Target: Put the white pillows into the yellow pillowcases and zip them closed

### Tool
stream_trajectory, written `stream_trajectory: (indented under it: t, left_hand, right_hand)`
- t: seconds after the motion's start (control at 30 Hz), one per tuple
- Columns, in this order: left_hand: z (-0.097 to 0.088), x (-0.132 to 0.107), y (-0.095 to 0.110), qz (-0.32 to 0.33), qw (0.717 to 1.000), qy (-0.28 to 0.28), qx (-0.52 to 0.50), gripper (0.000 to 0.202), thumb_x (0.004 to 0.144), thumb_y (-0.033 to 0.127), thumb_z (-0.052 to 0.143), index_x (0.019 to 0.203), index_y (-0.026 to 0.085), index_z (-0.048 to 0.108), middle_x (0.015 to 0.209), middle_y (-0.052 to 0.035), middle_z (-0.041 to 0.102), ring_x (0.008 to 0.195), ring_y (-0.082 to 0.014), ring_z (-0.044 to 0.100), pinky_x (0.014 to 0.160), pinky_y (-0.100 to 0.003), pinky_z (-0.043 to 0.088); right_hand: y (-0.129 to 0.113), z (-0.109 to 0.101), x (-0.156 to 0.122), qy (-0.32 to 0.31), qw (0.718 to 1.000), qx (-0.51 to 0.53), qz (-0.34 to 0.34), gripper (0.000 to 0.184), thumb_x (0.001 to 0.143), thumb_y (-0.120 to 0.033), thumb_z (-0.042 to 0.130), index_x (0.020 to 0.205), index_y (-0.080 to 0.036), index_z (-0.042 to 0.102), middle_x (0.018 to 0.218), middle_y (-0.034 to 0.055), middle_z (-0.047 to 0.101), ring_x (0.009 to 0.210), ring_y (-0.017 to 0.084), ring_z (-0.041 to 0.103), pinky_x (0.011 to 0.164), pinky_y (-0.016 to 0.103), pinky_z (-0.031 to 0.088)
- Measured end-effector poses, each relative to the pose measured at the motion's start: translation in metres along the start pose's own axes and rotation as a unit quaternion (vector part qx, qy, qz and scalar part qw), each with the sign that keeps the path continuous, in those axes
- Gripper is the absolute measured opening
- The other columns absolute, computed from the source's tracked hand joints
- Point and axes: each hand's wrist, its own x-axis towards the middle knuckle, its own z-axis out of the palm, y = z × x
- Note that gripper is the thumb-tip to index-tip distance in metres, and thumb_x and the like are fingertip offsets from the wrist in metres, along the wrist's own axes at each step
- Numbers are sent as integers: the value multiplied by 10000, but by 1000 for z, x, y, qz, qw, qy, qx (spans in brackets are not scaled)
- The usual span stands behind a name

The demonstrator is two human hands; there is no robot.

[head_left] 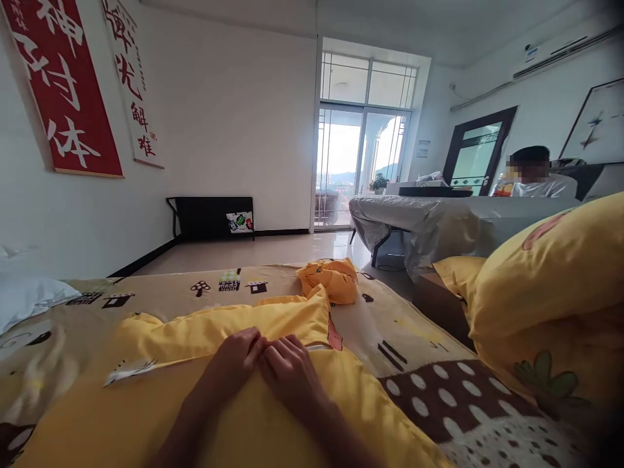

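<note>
Daylight through glass door (363,166), view blown out; floor (292,244) glares. Near cloth (102,416) dim, soft. Right corners dark.

Both hands (291,370) together on yellow fabric (248,416)

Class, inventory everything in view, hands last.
Cloth: 1, yellow, under hands
Bundle: 1, orange, beyond hands
Blanket: 1, beige-brown, beneath cloth
Pillows: count unclear, yellow, right
Linen: 1, white, left
Scrolls: 2, red, white, left
Panel: 1, black, back
Glass door: 1, clear, back
Plant: 1, green, back
Table: 1, pale-covered, right
Door: 1, dark, right
Air conditioner: 1, white, right
Picture: 1, white, right
Person: 1, in white, right
Left hand: 1, bare, holding cloth
Right hand: 1, bare, holding cloth
</note>
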Motion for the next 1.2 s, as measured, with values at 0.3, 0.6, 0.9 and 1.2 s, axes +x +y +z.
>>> stream_trajectory:
  t: [0.3, 0.6, 0.9, 1.2]
  left_hand:
    - [14, 12, -5, -78, 996, 27, 17, 211, 911, 328, 234, 770, 235, 360, 672, -37, 562, 657, -212, 553, 618, -281, 297]
    - [5, 11, -3, -94, 994, 49, 28, 213, 918, 333, 209, 781, 238, 341, 688, -36, 566, 681, -213, 572, 608, -267, 290]
    - [-6, -1, 6, -54, 992, -38, 106, 278, 871, 477, 414, 785, 229, 508, 621, -3, 608, 646, -202, 583, 571, -245, 261]
    - [6, 1, 2, -62, 993, 28, 95, 319, 934, 402, 298, 750, 235, 498, 602, 15, 596, 647, -179, 618, 559, -235, 248]
  right_hand:
    - [12, 0, 1, -97, 973, 154, 143, 143, 862, -155, 502, 728, -191, 538, 760, -3, 618, 725, 121, 514, 716, 235, 378]
    - [37, -9, 3, -31, 980, 26, 196, 170, 706, -72, 559, 582, -174, 503, 730, 11, 579, 737, 138, 479, 704, 254, 344]
    - [23, -24, 0, -214, 949, 39, 227, 209, 825, -221, 522, 621, -180, 543, 636, -14, 615, 556, 81, 458, 539, 236, 202]
    - [24, -23, 0, -182, 940, 43, 287, 188, 750, -164, 471, 564, -171, 446, 517, -34, 515, 502, 72, 336, 511, 251, 152]
